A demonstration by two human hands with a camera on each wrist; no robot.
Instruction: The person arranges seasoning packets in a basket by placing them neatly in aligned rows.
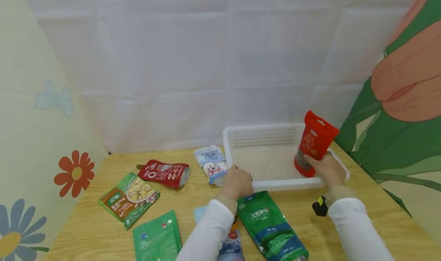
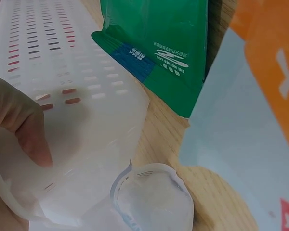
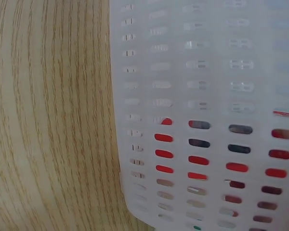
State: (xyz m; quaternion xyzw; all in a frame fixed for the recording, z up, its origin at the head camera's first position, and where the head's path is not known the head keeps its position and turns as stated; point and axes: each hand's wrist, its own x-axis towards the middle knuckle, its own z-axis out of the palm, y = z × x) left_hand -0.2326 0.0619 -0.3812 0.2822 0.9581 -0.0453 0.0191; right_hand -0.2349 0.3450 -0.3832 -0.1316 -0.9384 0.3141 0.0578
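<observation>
A white plastic basket [image 1: 282,184] with slotted walls stands at the back of the table. At its near left corner my left hand [image 1: 236,182] grips the rim; the left wrist view shows a thumb [image 2: 36,139] over the basket wall [image 2: 103,122]. My right hand [image 1: 329,170] holds a red pouch [image 1: 315,138] with a grey lower window, upright inside the basket's right end. In the right wrist view, red shows through the slots of the basket wall [image 3: 178,86], and the hand is hidden. A green pouch [image 1: 270,226] lies just in front of the basket.
Left of the basket lie a white-and-blue pouch [image 1: 211,165], a dark red spouted pouch [image 1: 165,173], a brown-and-green food packet [image 1: 129,199] and a green bag [image 1: 156,238]. A blue-and-orange pouch [image 1: 232,245] is partly under the left forearm. White cloth [image 1: 165,69] hangs behind the table.
</observation>
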